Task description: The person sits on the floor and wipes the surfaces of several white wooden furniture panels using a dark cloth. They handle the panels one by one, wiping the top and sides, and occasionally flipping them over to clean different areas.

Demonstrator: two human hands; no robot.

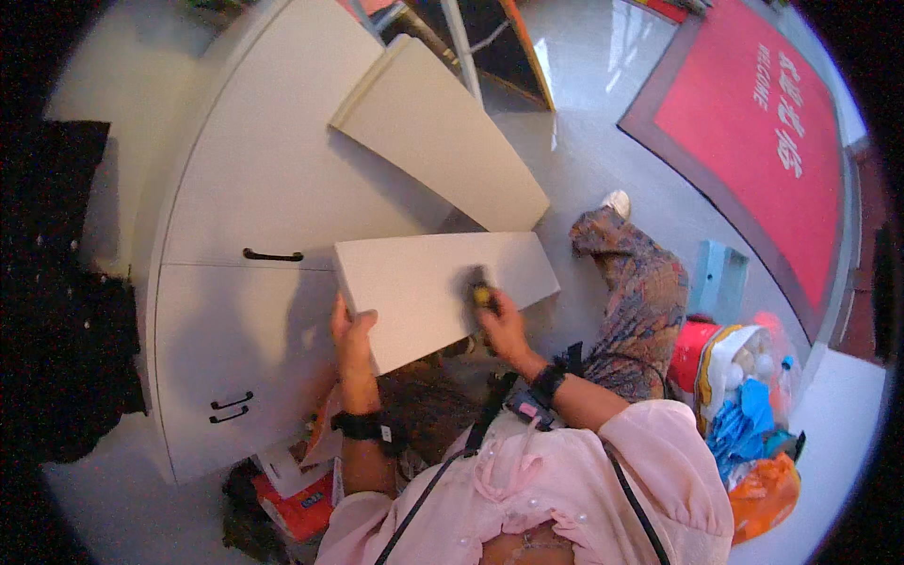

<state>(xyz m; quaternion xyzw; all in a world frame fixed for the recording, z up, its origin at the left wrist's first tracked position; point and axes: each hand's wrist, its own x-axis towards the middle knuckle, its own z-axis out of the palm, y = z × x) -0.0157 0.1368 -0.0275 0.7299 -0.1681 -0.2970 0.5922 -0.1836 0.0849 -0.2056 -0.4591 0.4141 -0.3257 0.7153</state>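
Note:
A white rectangular panel or shallow box (431,289) lies across the space before me, over my lap. My left hand (355,335) grips its left end, with the thumb on the upper face. In my right hand (501,325) is a small black and yellow tool (482,291), blurred, over the right half of the white face; its exact kind cannot be told, nor whether it touches the face. Just beyond the far edge, a larger cream panel (445,134) lies slanted.
White cabinet fronts with a black handle (272,255) stand at left. A red welcome mat (748,141), a light blue box (719,279) and an orange plastic bag (766,498) are at right. Red packaging (300,503) lies at lower left. Metal legs (462,53) stand at the top.

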